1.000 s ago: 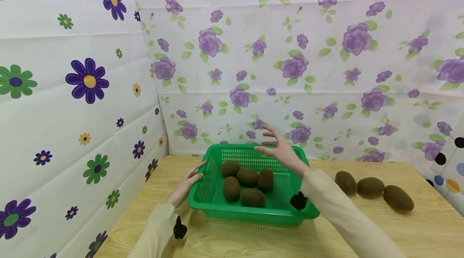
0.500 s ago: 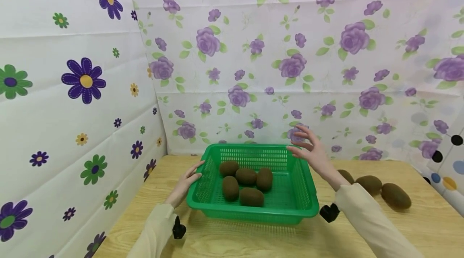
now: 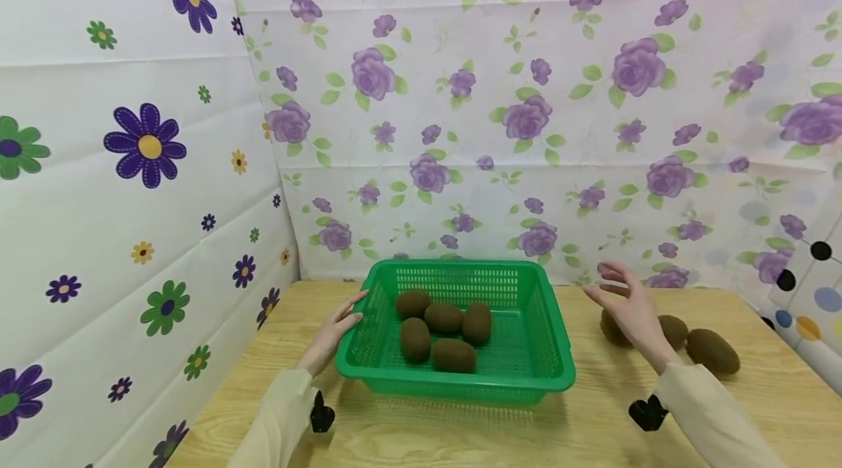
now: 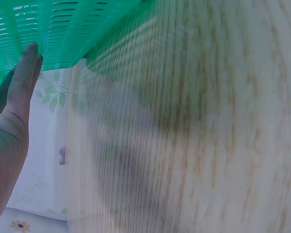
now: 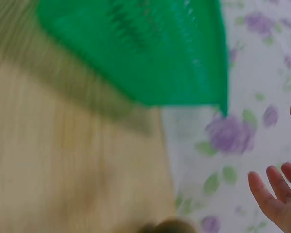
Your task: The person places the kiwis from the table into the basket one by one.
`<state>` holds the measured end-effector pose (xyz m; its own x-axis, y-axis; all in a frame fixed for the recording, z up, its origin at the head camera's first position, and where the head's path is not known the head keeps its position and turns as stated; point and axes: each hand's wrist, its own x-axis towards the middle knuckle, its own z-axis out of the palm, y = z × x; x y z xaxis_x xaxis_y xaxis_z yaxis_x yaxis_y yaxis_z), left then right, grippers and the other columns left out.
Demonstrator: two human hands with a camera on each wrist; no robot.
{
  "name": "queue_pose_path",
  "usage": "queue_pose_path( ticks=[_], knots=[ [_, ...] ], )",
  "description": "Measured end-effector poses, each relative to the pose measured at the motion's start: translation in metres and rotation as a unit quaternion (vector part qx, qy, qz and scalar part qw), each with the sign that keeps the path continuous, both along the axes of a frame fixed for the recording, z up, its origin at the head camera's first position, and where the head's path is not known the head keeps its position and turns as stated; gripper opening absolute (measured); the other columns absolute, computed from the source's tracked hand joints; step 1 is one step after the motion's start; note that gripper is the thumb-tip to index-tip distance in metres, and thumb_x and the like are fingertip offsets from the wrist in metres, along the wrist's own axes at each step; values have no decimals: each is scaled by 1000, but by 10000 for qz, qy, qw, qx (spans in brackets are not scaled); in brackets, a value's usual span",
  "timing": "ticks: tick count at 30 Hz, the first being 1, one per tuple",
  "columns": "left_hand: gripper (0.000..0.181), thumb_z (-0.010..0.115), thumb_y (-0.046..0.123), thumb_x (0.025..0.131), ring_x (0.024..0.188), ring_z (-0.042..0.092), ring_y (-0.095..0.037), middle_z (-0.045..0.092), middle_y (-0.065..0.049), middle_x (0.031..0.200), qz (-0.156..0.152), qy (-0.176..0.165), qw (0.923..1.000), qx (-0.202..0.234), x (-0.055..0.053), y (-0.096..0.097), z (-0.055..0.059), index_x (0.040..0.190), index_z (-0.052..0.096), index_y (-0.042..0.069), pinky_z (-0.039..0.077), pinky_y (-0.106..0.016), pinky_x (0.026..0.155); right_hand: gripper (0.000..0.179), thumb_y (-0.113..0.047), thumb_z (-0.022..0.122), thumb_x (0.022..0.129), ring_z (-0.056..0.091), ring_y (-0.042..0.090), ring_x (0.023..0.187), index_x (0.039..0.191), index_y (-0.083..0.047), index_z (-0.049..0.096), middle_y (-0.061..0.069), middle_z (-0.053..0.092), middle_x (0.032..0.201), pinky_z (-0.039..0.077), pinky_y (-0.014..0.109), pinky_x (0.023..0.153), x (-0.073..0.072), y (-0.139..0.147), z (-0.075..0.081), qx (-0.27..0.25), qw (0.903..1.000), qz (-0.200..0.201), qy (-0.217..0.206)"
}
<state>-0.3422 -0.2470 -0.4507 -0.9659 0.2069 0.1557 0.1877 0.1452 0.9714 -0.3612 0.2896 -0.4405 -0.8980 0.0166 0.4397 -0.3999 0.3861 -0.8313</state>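
A green plastic basket (image 3: 454,379) stands on the wooden table with several brown kiwis (image 3: 454,356) grouped in its left and middle part. My left hand (image 3: 329,336) rests against the basket's left side, and in the left wrist view its fingers (image 4: 26,73) lie straight along the slotted wall. To the right of the basket, my right hand (image 3: 634,314) hovers with fingers spread and nothing in them. Beneath and beside it, three kiwis lie in a row: the left one (image 3: 612,329) and the middle one (image 3: 674,331) are partly hidden by that hand, the right one (image 3: 713,351) is in plain sight.
A flowered cloth (image 3: 460,124) hangs behind the table, and another (image 3: 217,256) closes off the left side. The wooden tabletop (image 3: 421,439) stretches in front of the basket and to its right. A dotted cloth (image 3: 816,300) borders the right edge.
My right hand has moved right, from above the basket to over the kiwis on the table. The left hand keeps its place on the basket, and the view has shifted slightly.
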Motion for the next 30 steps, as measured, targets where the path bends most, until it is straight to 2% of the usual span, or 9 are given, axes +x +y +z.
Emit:
queue_pose_path(
  ticks=[2,5,8,12,15,24,30],
  knots=[
    [47,50,29,94,126,24,-30,21,-5,145,-19,-13,10000,-38,1,0,1,139,38,23,21,-52,97,69,-32,66,84,46,36,106,141,-16,32,20,41,124,43,49,73,14,-1,2,293,9984,-469,-124],
    [47,49,28,94,126,26,-31,22,-5,144,-53,-30,10000,3,1,0,2,140,37,23,22,-52,97,75,-37,63,85,41,44,108,142,-9,25,26,38,125,38,56,78,31,-3,4,490,9956,-747,-286],
    [47,50,28,94,125,27,-30,23,-5,144,-30,-25,10000,14,2,0,3,139,38,24,23,-52,97,75,-39,64,83,40,42,108,141,-7,27,25,39,124,37,57,76,37,-2,-2,590,9909,-1158,-354],
    [47,50,28,94,124,29,-29,23,-5,143,-12,-56,10000,-14,2,1,4,139,38,25,26,-50,96,71,-36,65,83,40,42,107,136,-1,33,26,41,122,35,58,75,38,3,-14,921,9835,-1551,-136],
    [47,50,28,94,124,29,-29,23,-4,143,1,-78,10000,-35,1,1,3,139,38,26,27,-50,95,67,-30,65,84,39,46,106,133,5,34,30,42,120,35,56,78,37,6,-23,1129,9808,-1587,74],
    [48,49,26,94,124,28,-32,23,-9,144,-88,25,10000,-29,0,1,3,140,36,20,27,-52,95,64,-19,67,83,37,47,111,131,7,34,32,40,122,34,57,82,34,7,-35,1084,9797,-1676,-208],
    [47,49,27,94,128,21,-31,20,-5,145,-43,77,9999,-91,2,1,4,139,38,24,20,-53,98,60,-3,69,78,39,48,106,125,15,38,35,41,117,34,56,82,28,8,-40,1394,9758,-1674,-205]
  ],
)
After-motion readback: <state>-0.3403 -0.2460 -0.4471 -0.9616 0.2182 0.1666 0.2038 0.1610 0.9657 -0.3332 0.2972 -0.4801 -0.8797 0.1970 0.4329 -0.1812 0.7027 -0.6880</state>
